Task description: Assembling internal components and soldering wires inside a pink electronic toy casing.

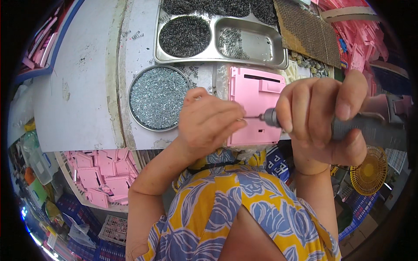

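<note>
Two bare hands of ours are over the work, and between them, lower down, lies one pink plastic panel (257, 98). It rests at the near edge of the white table (82, 65). Our left hand (213, 124) is at the left side of the panel, and its fingertips reach over the left border. Our right hand (320, 113) is at the right side, and it covers a part of the right border from our view.

With the right hand we grip a dark power screwdriver (368, 130), the fingers curled around its body. Its thin bit (251, 117) points to the left, across the panel, and the tip ends at the left fingertips. The fingers of the left hand are drawn close together; if they pinch some small piece, we cannot tell. Also we cannot tell if the bit touches the panel.

On the panel we see a long dark slot near the far edge, one raised block beside it, and a small dark hole closer to us.

Left of the panel, just beyond the left hand, is a round dish (131, 89) full of small silvery metal pieces (156, 98). Farther from us is a metal tray (261, 39) with compartments, where many dark springs (185, 37) lie. Below the table, at left, more pink panels (98, 176) are heaped.
</note>
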Demonstrator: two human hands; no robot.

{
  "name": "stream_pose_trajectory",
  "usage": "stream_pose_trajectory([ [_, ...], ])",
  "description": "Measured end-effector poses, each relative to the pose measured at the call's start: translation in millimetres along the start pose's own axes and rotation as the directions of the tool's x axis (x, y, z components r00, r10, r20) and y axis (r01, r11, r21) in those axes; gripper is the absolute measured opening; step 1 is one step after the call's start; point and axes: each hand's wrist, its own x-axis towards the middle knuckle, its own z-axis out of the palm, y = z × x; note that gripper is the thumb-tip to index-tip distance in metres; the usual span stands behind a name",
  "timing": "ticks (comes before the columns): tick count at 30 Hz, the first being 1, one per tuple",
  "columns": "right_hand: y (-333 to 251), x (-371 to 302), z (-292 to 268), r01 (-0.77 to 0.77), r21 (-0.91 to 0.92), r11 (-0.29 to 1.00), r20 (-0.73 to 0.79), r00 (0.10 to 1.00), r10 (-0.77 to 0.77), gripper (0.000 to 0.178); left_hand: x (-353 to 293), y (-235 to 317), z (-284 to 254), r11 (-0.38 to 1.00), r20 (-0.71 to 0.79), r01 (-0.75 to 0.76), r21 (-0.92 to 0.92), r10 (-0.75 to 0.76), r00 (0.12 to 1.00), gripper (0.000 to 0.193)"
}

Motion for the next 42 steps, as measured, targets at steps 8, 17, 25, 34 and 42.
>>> stream_pose_trajectory([
  [8,32.9,23.1,-44.0,0.132,-0.078,0.988,0.11,0.986,-0.123,0.024,-12.0,-6.2,-7.6,0.967,0.292,-0.08,0.243,0.006,0.956,0.018],
  [17,71.8,39.7,-43.3,0.15,-0.166,0.975,0.04,0.989,-0.145,0.011,-7.3,-6.1,-8.4,0.949,0.358,-0.119,0.292,0.007,0.934,0.017],
  [25,97.0,30.9,-40.2,0.184,-0.381,0.906,0.037,0.982,-0.184,0.024,-5.0,-8.9,-8.6,0.984,0.349,-0.046,0.17,-0.017,0.937,0.015],
  [34,21.8,14.5,4.0,0.024,-0.05,0.998,0.017,1.0,-0.023,0.031,4.0,2.4,-9.2,0.969,0.197,0.221,0.107,-0.238,0.951,0.011],
  [42,30.0,-1.2,15.0,0.022,-0.075,0.997,-0.027,0.999,-0.024,0.032,-0.8,9.1,-8.1,0.969,0.192,0.167,0.185,-0.202,0.96,0.014],
])
